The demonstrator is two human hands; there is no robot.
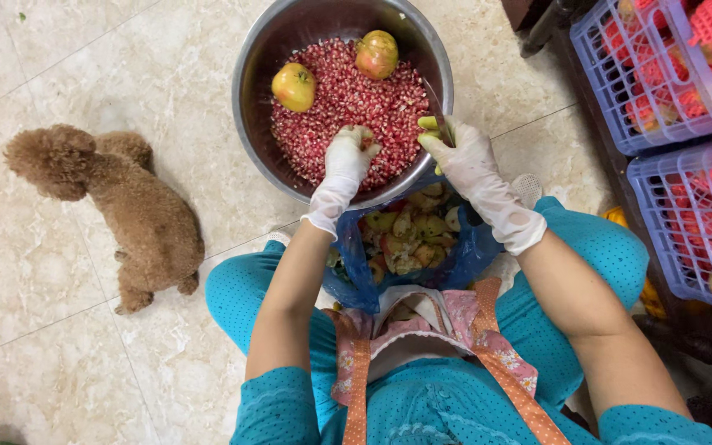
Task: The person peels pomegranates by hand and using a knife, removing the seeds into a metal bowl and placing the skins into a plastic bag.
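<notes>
Both hands gloved in white, working over a steel bowl (250,91) heaped with red pomegranate seeds (348,103). Left hand (348,156) sits on the seeds at the near rim, fingers curled shut around a small piece; what it is, cannot tell. Right hand (465,156) has fingers clamped on a knife (438,111), blade angled up along the rim. Two whole pomegranates (294,86) rest on the seeds. Blue bag (463,255) of peels just below the bowl. Brown dog (125,206) on the tile floor, left. Purple crates (661,91) at right.
</notes>
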